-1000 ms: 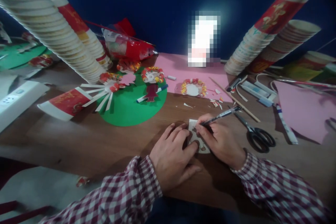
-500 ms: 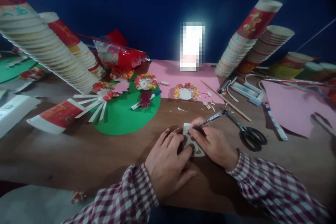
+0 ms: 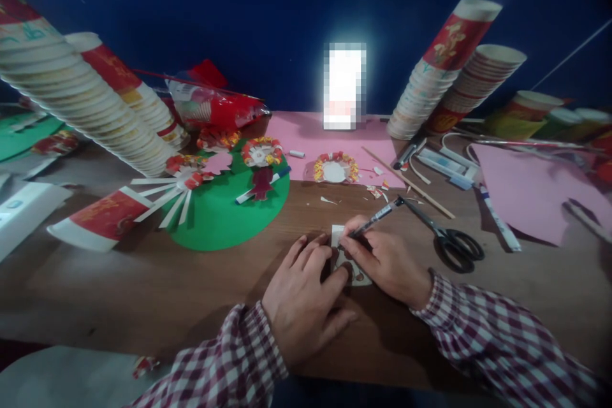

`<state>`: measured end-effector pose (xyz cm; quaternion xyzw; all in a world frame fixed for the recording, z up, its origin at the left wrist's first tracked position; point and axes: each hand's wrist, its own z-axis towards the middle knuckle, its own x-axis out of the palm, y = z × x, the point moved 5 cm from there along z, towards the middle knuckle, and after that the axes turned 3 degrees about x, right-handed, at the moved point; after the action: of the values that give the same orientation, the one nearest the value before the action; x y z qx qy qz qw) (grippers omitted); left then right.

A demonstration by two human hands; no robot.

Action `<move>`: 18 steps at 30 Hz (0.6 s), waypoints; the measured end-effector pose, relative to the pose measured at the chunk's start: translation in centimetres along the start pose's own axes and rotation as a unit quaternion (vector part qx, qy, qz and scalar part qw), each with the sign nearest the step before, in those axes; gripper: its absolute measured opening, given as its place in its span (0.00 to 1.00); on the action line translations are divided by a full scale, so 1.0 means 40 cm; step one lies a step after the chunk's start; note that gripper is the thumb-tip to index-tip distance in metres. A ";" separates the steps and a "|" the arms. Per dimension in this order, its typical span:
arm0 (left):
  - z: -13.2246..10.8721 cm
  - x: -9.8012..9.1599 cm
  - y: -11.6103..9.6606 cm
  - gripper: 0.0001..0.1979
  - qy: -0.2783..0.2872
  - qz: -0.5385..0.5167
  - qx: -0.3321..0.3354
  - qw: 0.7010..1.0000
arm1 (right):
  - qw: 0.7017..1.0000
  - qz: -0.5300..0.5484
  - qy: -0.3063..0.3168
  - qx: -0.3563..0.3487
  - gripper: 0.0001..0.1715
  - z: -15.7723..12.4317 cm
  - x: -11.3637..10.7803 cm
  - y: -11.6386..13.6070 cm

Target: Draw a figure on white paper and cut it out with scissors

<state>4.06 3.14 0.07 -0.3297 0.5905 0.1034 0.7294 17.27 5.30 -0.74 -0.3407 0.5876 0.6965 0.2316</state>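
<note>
A small white paper piece (image 3: 352, 268) with red-brown marks lies on the brown table (image 3: 143, 280) in front of me. My left hand (image 3: 303, 296) lies flat on the table, its fingers spread and pressing the paper's left edge. My right hand (image 3: 387, 264) is closed in a pinch on a dark pen (image 3: 377, 217), whose tip rests on the paper. Both my sleeves are red-and-white checked.
Black scissors (image 3: 447, 239) lie right of my right hand. A green paper disc (image 3: 224, 213) carries cut cup decorations. Pink sheets (image 3: 530, 194), markers, a wooden stick and leaning stacks of paper cups (image 3: 81, 105) line the back. A cup (image 3: 98, 217) lies on its side at left.
My view has shifted a little, so everything sits slightly left and lower in frame. Both hands stay on the paper, with the pen moving only slightly.
</note>
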 end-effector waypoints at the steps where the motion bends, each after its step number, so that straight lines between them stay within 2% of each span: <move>1: 0.000 -0.001 -0.001 0.22 -0.002 -0.001 0.001 1.000 | 1.000 -0.002 0.001 -0.001 0.11 0.000 0.001 0.000; 6: -0.002 -0.004 -0.001 0.22 -0.014 -0.004 0.001 1.000 | 1.000 0.006 -0.005 -0.012 0.10 0.002 -0.001 0.002; 11: -0.001 0.001 0.000 0.22 -0.002 0.002 0.003 1.000 | 1.000 0.004 0.013 -0.017 0.10 0.001 0.004 0.002; 18: -0.002 -0.001 -0.003 0.22 0.003 0.001 0.000 1.000 | 1.000 -0.003 0.005 -0.012 0.11 0.001 0.003 0.000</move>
<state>4.06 3.01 0.15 -0.3295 0.5930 0.1030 0.7275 17.19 5.35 -0.84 -0.3486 0.5795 0.7010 0.2265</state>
